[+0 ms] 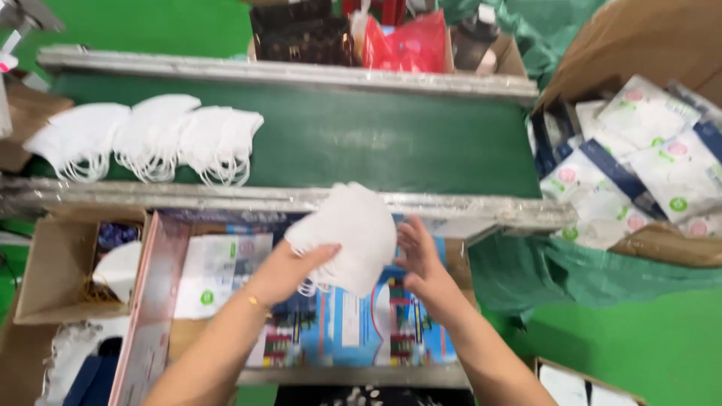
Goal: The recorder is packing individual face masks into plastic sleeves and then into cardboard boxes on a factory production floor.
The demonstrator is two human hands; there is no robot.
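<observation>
Two hands, left hand [289, 271], right hand [421, 259], white masks [350, 233]

You have a green conveyor belt [361, 139] ahead; on it, at its left end, lie white folded masks [147, 139] in overlapping piles

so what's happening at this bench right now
A person holds a stack of white folded face masks in both hands: the left hand grips its lower edge, the right hand steadies its side. More masks lie on the green conveyor belt. A cardboard box of sealed mask packets sits at right.
</observation>
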